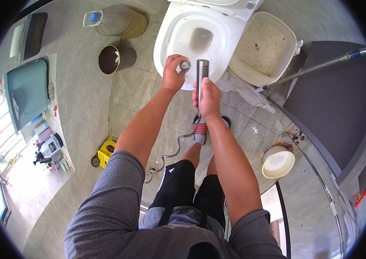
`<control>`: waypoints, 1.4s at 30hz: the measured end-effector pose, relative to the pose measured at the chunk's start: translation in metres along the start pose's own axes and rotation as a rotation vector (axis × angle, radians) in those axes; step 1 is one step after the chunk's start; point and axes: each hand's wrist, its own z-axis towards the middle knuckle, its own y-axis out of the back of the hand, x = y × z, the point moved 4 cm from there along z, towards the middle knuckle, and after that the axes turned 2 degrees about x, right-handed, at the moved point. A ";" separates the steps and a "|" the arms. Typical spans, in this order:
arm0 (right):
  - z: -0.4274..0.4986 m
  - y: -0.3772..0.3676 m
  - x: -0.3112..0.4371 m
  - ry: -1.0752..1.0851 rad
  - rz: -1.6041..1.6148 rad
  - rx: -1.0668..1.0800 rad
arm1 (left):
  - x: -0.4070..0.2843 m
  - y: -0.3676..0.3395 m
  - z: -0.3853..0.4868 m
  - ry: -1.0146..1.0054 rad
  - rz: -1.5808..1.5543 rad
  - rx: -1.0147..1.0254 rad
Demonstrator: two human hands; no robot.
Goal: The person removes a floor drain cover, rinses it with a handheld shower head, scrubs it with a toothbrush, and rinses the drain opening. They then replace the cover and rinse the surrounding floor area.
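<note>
My left hand (173, 73) is above the front left rim of a white toilet (162, 48). Its fingers pinch a small round object (185, 65) with a dark rim and a pale middle; what it is exactly I cannot tell. In my right hand (210, 97) is a slim metal handheld sprayer (202, 69), its head pointing towards the bowl. From the sprayer's lower end a coiled grey hose (178, 145) runs down to the left. Greyish water (201, 40) stands in the bowl, and the seat and lid are raised.
Right of the toilet sits a litter tray (294, 34) with a cloth (249, 92) beside it. A metal pole (315, 66) slants across there. Leftward stand a dark bin (128, 60), a large plastic bottle (121, 21) and a yellow basket (105, 153). A pale basin (278, 173) lies at right.
</note>
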 end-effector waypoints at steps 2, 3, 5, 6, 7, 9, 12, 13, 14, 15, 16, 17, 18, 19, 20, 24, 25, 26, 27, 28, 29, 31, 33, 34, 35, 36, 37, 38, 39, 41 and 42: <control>0.003 -0.003 -0.002 -0.056 -0.039 0.047 | 0.002 0.000 0.000 0.027 -0.021 0.006; 0.003 -0.004 -0.005 -0.106 -0.061 0.073 | 0.004 -0.001 0.000 0.056 -0.047 0.012; 0.001 -0.001 -0.005 -0.085 0.009 -0.005 | 0.007 -0.001 -0.001 0.090 -0.085 0.012; -0.001 -0.001 -0.005 -0.072 0.000 0.005 | 0.008 -0.001 -0.002 0.094 -0.099 0.007; -0.002 0.000 -0.006 -0.063 -0.019 -0.027 | 0.009 -0.001 -0.002 0.100 -0.117 0.008; -0.005 -0.002 -0.009 -0.094 0.005 0.038 | 0.009 0.000 -0.001 0.047 -0.061 -0.001; -0.009 0.000 -0.012 -0.056 0.064 -0.033 | 0.005 0.002 0.001 -0.078 0.052 0.003; -0.010 -0.002 -0.014 -0.085 0.022 0.000 | 0.003 0.002 0.002 -0.119 0.097 -0.004; -0.010 -0.003 -0.015 -0.084 -0.014 0.028 | 0.003 0.002 0.002 -0.112 0.091 -0.004; -0.011 -0.003 -0.017 -0.120 -0.058 0.039 | 0.003 0.003 0.002 -0.096 0.085 -0.013; -0.010 -0.004 -0.017 -0.134 -0.026 0.048 | 0.002 0.003 0.002 -0.078 0.079 -0.019; -0.010 -0.002 -0.015 -0.080 0.025 0.005 | 0.001 0.003 0.001 -0.084 0.064 -0.021; -0.009 0.000 -0.015 -0.073 0.069 -0.033 | 0.001 0.003 0.000 -0.089 0.051 -0.023; -0.009 0.003 -0.013 -0.039 0.118 -0.077 | 0.000 0.003 -0.001 -0.094 0.038 -0.026; -0.009 0.003 -0.012 -0.046 0.066 -0.066 | 0.001 0.003 -0.002 -0.061 0.030 -0.016; -0.009 0.002 -0.013 -0.116 0.040 0.002 | 0.007 0.002 -0.006 0.039 0.026 0.019; -0.009 0.002 -0.012 -0.107 0.032 -0.019 | 0.009 0.002 -0.007 0.071 0.041 0.026; -0.009 0.002 -0.012 -0.094 0.030 -0.020 | 0.010 0.001 -0.008 0.085 0.018 0.024; -0.009 0.003 -0.012 -0.089 0.025 -0.044 | 0.011 0.000 -0.008 0.110 0.001 0.023; -0.010 0.000 -0.013 -0.116 -0.009 0.017 | 0.013 -0.001 -0.008 0.153 -0.016 0.037; -0.010 0.000 -0.013 -0.088 0.007 0.025 | 0.015 -0.002 -0.008 0.187 -0.062 0.046; -0.011 -0.001 -0.014 -0.070 0.040 0.023 | 0.021 -0.006 -0.010 0.303 -0.155 0.095; -0.012 0.001 -0.017 -0.105 0.021 -0.007 | 0.022 -0.008 -0.011 0.304 -0.107 0.146; -0.012 0.000 -0.017 -0.098 -0.017 0.032 | 0.025 -0.009 -0.012 0.329 -0.083 0.183; -0.012 -0.001 -0.018 -0.117 -0.063 0.064 | 0.025 -0.009 -0.011 0.294 -0.107 0.187; -0.012 -0.001 -0.019 -0.109 -0.065 0.079 | 0.026 -0.010 -0.012 0.284 -0.129 0.204; -0.012 0.002 -0.018 -0.083 -0.018 0.017 | 0.027 -0.010 -0.012 0.251 -0.165 0.204; -0.011 0.004 -0.018 -0.089 0.022 -0.029 | 0.030 -0.012 -0.012 0.307 -0.238 0.223; -0.012 0.007 -0.018 -0.068 0.068 -0.082 | 0.031 -0.014 -0.012 0.335 -0.323 0.222; -0.013 0.005 -0.019 -0.096 0.050 -0.031 | 0.037 -0.017 -0.011 0.466 -0.538 0.242; -0.015 0.003 -0.019 -0.097 0.044 -0.012 | 0.039 -0.019 -0.011 0.571 -0.668 0.263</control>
